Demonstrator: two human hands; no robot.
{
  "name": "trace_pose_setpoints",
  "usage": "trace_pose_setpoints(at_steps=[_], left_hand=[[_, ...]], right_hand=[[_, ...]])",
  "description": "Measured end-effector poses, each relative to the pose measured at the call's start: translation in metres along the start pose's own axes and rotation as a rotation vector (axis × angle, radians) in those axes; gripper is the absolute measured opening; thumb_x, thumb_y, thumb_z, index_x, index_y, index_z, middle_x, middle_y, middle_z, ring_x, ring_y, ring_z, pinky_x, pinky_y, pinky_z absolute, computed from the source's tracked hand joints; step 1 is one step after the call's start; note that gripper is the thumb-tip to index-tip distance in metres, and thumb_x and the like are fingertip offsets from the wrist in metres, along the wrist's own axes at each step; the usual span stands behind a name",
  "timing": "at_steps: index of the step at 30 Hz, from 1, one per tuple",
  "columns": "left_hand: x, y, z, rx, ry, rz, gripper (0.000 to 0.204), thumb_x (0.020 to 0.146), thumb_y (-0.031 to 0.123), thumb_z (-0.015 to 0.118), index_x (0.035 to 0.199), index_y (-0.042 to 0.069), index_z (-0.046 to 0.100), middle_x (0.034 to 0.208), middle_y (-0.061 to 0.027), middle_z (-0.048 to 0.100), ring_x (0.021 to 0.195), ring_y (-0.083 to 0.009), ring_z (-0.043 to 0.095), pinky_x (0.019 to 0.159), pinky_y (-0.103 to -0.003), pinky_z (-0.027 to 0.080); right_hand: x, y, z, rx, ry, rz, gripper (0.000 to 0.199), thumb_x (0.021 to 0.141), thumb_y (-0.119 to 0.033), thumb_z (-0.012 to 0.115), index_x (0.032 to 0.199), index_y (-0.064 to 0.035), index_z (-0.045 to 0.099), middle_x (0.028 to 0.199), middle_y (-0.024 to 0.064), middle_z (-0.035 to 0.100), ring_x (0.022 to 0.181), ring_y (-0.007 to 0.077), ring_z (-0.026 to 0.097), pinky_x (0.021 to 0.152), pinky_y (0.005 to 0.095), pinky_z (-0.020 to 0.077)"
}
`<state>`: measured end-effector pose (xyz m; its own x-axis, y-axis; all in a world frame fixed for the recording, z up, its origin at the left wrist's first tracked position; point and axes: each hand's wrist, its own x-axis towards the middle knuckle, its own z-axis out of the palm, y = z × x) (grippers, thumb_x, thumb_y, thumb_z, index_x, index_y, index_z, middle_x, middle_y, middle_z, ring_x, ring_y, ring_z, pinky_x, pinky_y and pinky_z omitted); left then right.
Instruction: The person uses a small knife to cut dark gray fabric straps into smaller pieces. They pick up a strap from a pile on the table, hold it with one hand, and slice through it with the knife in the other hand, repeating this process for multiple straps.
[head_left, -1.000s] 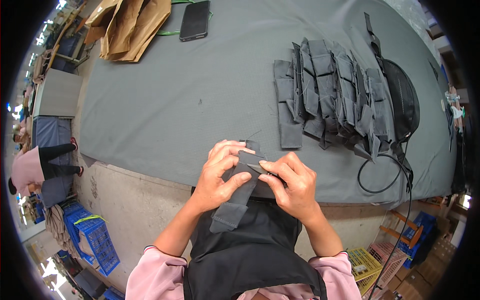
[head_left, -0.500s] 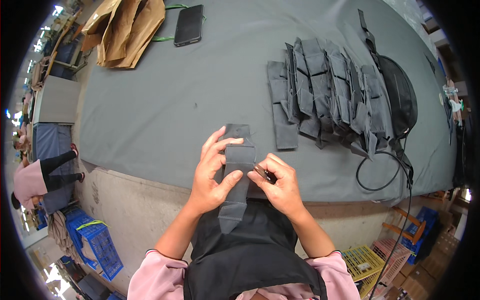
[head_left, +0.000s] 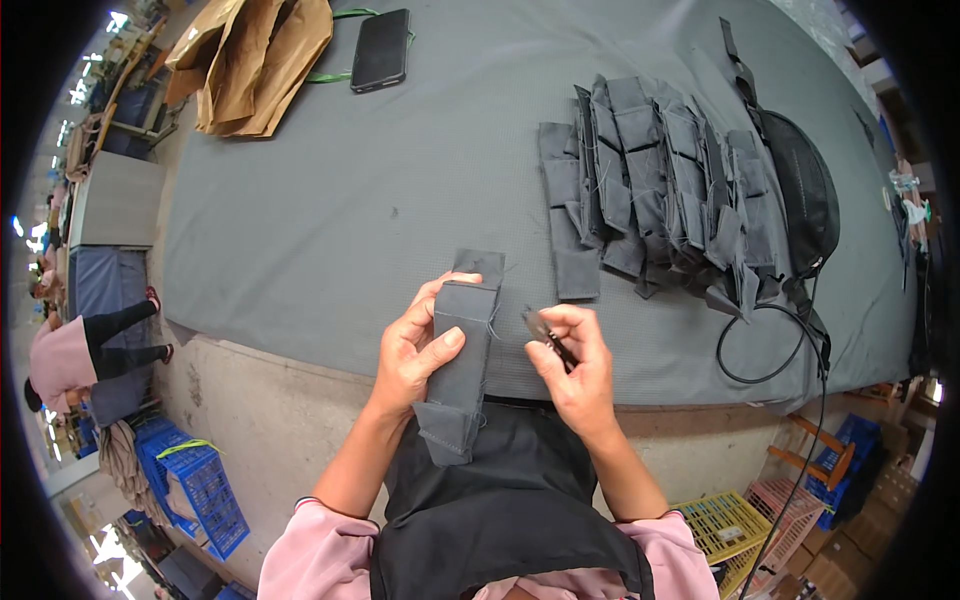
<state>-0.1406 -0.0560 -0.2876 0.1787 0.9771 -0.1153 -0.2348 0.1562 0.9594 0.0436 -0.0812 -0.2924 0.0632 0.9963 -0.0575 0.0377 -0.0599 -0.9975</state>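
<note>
A dark grey sewn fabric strip (head_left: 462,345) with folded flaps runs from the table edge toward my lap. My left hand (head_left: 410,355) grips it from the left, thumb on top and fingers behind. Loose threads hang from the strip's right edge. To the right of it, my right hand (head_left: 578,370) is closed around small thread snips (head_left: 540,328), their metal tips pointing up and left, apart from the fabric. Part of the snips is hidden in my fingers.
On the grey-covered table (head_left: 330,230), a pile of similar fabric strips (head_left: 650,190) lies right, beside a black bag (head_left: 800,190) with a cable. A phone (head_left: 380,50) and brown paper bag (head_left: 262,70) lie far left. Crates (head_left: 205,495) stand below; another person (head_left: 70,360) is at left.
My right hand with the snips has drawn away rightward from the strip. The left hand has tilted the strip, and its fingers have moved behind it.
</note>
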Motion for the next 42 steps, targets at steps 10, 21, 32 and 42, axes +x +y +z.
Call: trace_pose_setpoints(at_steps=[10, 21, 32, 42], left_hand=[[-0.001, -0.005, -0.010, 0.334, -0.022, 0.168, 0.026, 0.082, 0.018, 0.066, 0.098, -0.001, 0.063, 0.125, -0.0132, 0.053, 0.125, -0.0276, 0.037, 0.108, -0.043, 0.021], [0.000, 0.004, -0.010, -0.108, 0.080, -0.058, 0.036, 0.082, 0.015, 0.066, 0.112, -0.003, 0.059, 0.132, -0.0082, 0.045, 0.115, -0.0164, 0.046, 0.097, -0.031, 0.038], [-0.004, 0.008, -0.003, -0.106, 0.059, -0.043, 0.034, 0.084, 0.013, 0.064, 0.113, -0.003, 0.058, 0.132, -0.0088, 0.044, 0.116, -0.0163, 0.046, 0.098, -0.031, 0.038], [-0.004, 0.007, -0.002, 0.177, 0.010, 0.081, 0.026, 0.084, 0.016, 0.064, 0.103, -0.001, 0.061, 0.128, -0.0129, 0.050, 0.122, -0.0225, 0.040, 0.103, -0.037, 0.030]], right_hand=[[0.008, -0.028, 0.004, 0.166, -0.271, 0.118, 0.010, 0.081, -0.004, 0.065, 0.076, 0.0001, 0.058, 0.063, 0.0041, 0.055, 0.058, 0.0094, 0.044, 0.053, 0.0279, 0.0380], [0.004, -0.021, -0.029, -0.240, -0.003, -0.073, 0.029, 0.078, -0.005, 0.069, 0.103, -0.0015, 0.056, 0.080, 0.0045, 0.060, 0.061, 0.0099, 0.055, 0.056, 0.0240, 0.0445], [0.011, -0.021, 0.005, -0.362, -0.082, -0.382, 0.030, 0.068, -0.006, 0.074, 0.096, -0.0059, 0.061, 0.081, 0.0071, 0.060, 0.062, 0.0202, 0.059, 0.051, 0.0295, 0.0468], [0.012, -0.017, 0.003, -0.418, -0.041, -0.488, 0.029, 0.067, 0.001, 0.074, 0.094, -0.0028, 0.063, 0.078, 0.0082, 0.061, 0.061, 0.0157, 0.055, 0.050, 0.0256, 0.0433]])
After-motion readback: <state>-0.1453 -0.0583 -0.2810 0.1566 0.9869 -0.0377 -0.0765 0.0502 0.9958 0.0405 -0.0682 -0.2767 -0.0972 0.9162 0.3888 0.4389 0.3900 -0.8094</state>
